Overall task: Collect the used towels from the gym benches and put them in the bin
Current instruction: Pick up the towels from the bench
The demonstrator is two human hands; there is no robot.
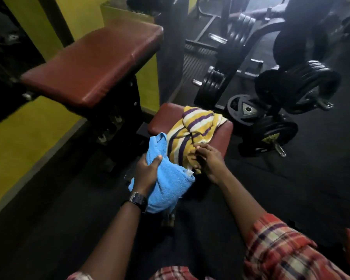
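Pickup in hand: striped towel (192,128) on worktop (223,136), right hand (207,158) at its near end.
Left hand (147,172) grips a bunched blue towel (170,184) off the near-left corner. The striped towel runs from far edge to near edge, directly ahead of the nearer right hand. Its fingers (198,147) are curled and touch the near end; a closed grip cannot be confirmed.

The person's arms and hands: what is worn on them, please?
The left hand and right hand are bare, no gloves. A dark watch with a metal buckle sits on the left wrist. Forearms are uncovered; the short sleeves are red checked cloth with pale and dark lines.
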